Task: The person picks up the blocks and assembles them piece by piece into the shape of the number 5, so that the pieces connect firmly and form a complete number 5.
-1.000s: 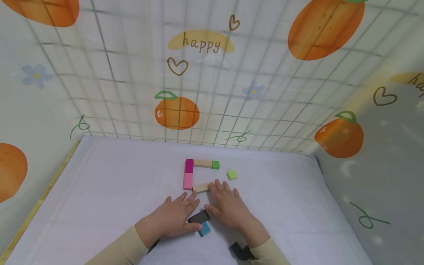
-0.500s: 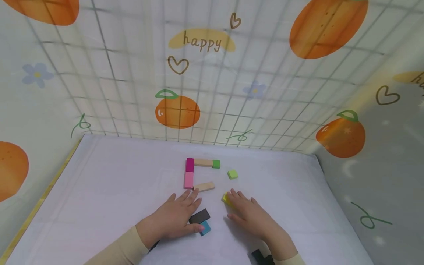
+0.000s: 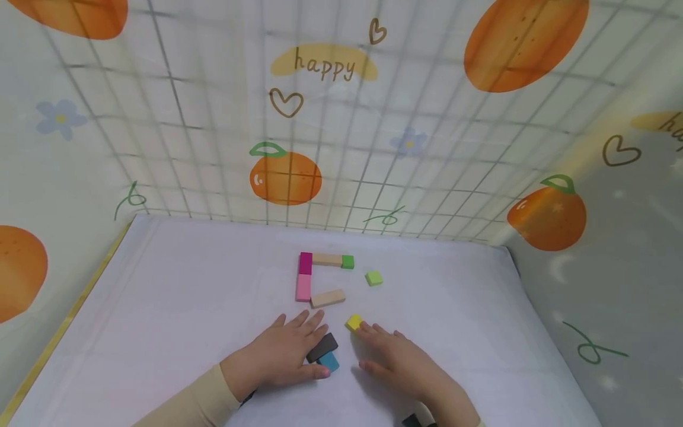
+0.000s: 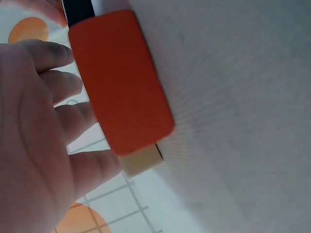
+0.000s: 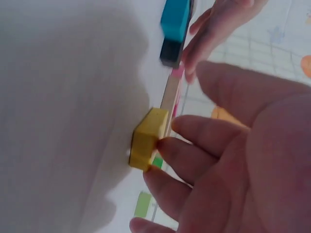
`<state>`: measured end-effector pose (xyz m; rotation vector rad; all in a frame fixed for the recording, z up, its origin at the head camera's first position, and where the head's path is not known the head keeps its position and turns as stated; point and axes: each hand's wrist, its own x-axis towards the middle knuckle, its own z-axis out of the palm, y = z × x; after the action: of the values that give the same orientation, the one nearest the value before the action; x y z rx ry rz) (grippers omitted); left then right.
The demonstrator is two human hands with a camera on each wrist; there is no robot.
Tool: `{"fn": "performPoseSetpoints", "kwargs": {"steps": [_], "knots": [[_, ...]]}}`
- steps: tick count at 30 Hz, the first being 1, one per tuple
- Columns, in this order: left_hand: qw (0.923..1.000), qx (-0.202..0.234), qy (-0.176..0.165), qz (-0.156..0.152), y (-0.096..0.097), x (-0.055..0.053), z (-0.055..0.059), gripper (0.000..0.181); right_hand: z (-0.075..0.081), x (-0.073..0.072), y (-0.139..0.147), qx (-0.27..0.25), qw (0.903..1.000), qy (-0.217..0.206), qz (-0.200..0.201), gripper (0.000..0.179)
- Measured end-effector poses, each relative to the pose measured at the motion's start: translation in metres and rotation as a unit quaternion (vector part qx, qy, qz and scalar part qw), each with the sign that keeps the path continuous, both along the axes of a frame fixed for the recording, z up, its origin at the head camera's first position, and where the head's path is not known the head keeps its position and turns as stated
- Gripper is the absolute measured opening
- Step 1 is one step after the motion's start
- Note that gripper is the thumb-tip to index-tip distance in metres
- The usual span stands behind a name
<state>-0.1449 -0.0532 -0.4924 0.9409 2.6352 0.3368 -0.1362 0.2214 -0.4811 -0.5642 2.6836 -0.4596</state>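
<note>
In the head view my left hand (image 3: 283, 353) lies with fingers spread beside a black block (image 3: 322, 347) and a blue block (image 3: 328, 360), its thumb near the blue one. The left wrist view shows an orange-red block (image 4: 121, 82) close to that hand's fingers; from the head it is hidden. My right hand (image 3: 397, 365) has its fingers extended, and the fingertips touch a yellow block (image 3: 354, 322). Beyond the hands, a wooden block (image 3: 328, 298) lies slightly slanted, one end near a pink block (image 3: 303, 287).
A magenta block (image 3: 306, 263) adjoins the pink one. From it a second wooden block (image 3: 326, 260) runs right to a green block (image 3: 348, 261). A light green block (image 3: 374, 277) lies apart on the white tabletop (image 3: 187, 284). Printed curtains (image 3: 213, 136) rise behind.
My right hand has left the slanted wooden block, moved right and nearer to me, and shifted the yellow block slightly left. The left hand has barely moved.
</note>
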Motion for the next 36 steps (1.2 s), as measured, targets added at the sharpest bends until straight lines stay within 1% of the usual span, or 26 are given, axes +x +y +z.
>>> {"fn": "performPoseSetpoints", "kwargs": {"steps": [4, 6, 9, 11, 13, 15, 17, 19, 21, 24, 26, 29, 31, 33, 36], "knots": [[1.0000, 0.002, 0.006, -0.005, 0.002, 0.001, -0.003, 0.091, 0.003, 0.002, -0.007, -0.021, 0.9988, -0.031, 0.031, 0.063], [0.9999, 0.002, 0.008, -0.009, 0.003, 0.002, -0.003, 0.092, 0.004, 0.001, -0.010, -0.026, 0.9979, -0.039, 0.045, 0.065], [0.9997, -0.001, 0.017, -0.020, 0.006, 0.004, -0.002, 0.092, 0.006, -0.002, -0.015, -0.035, 0.9964, -0.039, 0.067, 0.066], [0.9993, -0.004, 0.024, -0.028, 0.007, 0.006, -0.002, 0.092, 0.006, -0.006, -0.018, -0.044, 0.9950, -0.032, 0.083, 0.066], [0.9989, -0.008, 0.031, -0.035, 0.009, 0.007, -0.003, 0.092, 0.007, -0.013, -0.021, -0.053, 0.9947, -0.022, 0.085, 0.065], [0.9987, -0.014, 0.030, -0.038, 0.011, 0.007, -0.005, 0.091, 0.007, -0.021, -0.021, -0.055, 0.9961, -0.002, 0.069, 0.065], [0.9987, -0.020, 0.026, -0.040, 0.013, 0.008, -0.006, 0.090, 0.007, -0.031, -0.018, -0.047, 0.9976, 0.030, 0.041, 0.065], [0.9987, -0.027, 0.019, -0.038, 0.014, 0.008, -0.007, 0.090, 0.005, -0.043, -0.013, -0.024, 0.9975, 0.065, 0.006, 0.065], [0.9987, -0.034, 0.015, -0.036, 0.015, 0.008, -0.007, 0.090, 0.003, -0.054, -0.008, 0.008, 0.9957, 0.089, -0.024, 0.064], [0.9987, -0.038, 0.007, -0.033, 0.015, 0.007, -0.006, 0.090, -0.001, -0.068, 0.000, 0.048, 0.9922, 0.102, -0.054, 0.062], [0.9987, -0.038, 0.003, -0.033, 0.014, 0.007, -0.006, 0.090, -0.004, -0.074, 0.004, 0.059, 0.9915, 0.093, -0.068, 0.060], [0.9987, -0.036, -0.004, -0.036, 0.014, 0.006, -0.005, 0.090, -0.011, -0.080, 0.007, 0.068, 0.9919, 0.072, -0.081, 0.058], [0.9987, -0.035, -0.007, -0.037, 0.014, 0.006, -0.006, 0.089, -0.016, -0.080, 0.007, 0.074, 0.9919, 0.061, -0.083, 0.057], [0.9986, -0.034, -0.010, -0.038, 0.013, 0.005, -0.006, 0.089, -0.021, -0.079, 0.006, 0.083, 0.9913, 0.065, -0.079, 0.055], [0.9985, -0.034, -0.013, -0.040, 0.013, 0.005, -0.008, 0.089, -0.024, -0.074, 0.000, 0.092, 0.9895, 0.085, -0.071, 0.053]]}}
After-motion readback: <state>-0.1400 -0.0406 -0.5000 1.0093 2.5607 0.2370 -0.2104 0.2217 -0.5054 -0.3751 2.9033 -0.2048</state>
